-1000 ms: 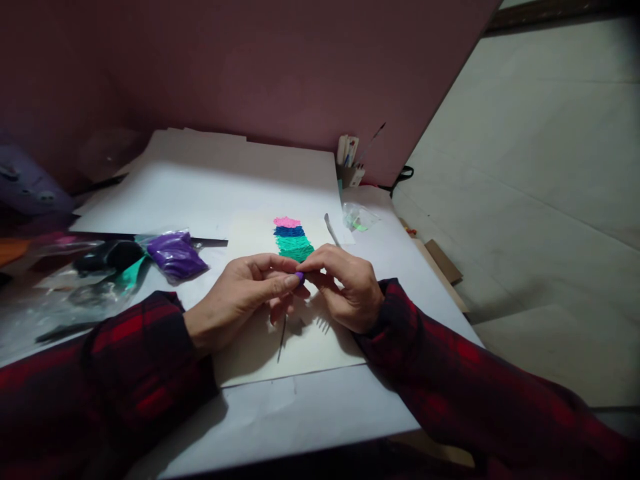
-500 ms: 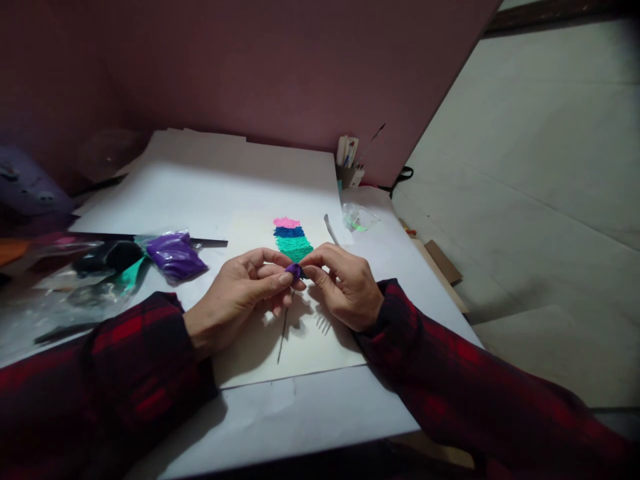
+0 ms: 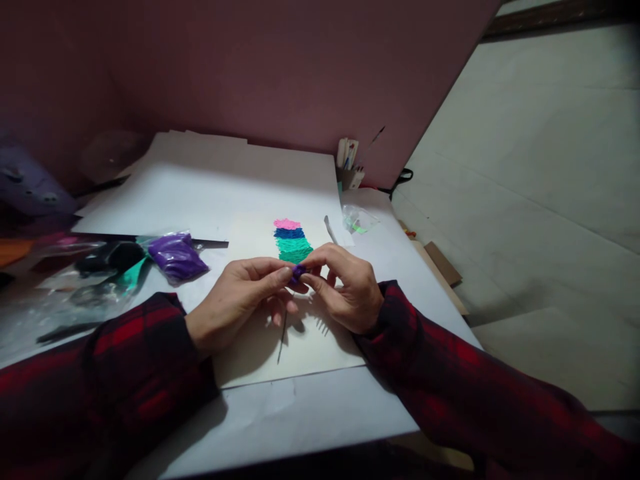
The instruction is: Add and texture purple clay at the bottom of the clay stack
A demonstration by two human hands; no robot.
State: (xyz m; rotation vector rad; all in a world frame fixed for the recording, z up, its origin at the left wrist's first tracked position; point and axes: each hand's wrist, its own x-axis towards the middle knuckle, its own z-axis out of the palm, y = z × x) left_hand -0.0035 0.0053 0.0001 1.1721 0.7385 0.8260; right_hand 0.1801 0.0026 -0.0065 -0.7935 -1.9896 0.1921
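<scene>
Surface: white counter (image 3: 310, 413) against a mauve wall, cream card (image 3: 320, 347) lying under both hands.
Change: purple clay bit (image 3: 299, 271) sits lower than half a second ago and is now squeezed darker and flatter between the fingertips; hands barely shift.
Meaning: likely the bit is being shaped before going on the card.
Left hand (image 3: 240, 297): pinching the clay bit, thumb and forefinger.
Right hand (image 3: 345, 287): pinching the same bit from the other side.
Nearby: pink-blue-green clay patch (image 3: 291, 240) just beyond the fingers; purple clay bag (image 3: 175, 255) well left.
Hidden: clay shape mostly covered by fingers; dark thin tool (image 3: 283, 340) below hands unclear; left clutter too dim.
</scene>
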